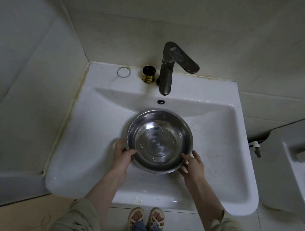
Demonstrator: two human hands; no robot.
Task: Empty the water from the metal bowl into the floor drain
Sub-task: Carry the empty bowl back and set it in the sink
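A round metal bowl with clear water in it sits level in the white sink basin, below the faucet. My left hand grips its near-left rim, thumb over the edge. My right hand holds the near-right rim, fingers curled under the side. No floor drain is in view.
A dark, worn faucet stands behind the basin, its spout above the overflow hole. A small brass cup stands left of it. Tiled walls close in at the back and left. A white toilet tank stands at right. My sandalled feet are on floor tiles.
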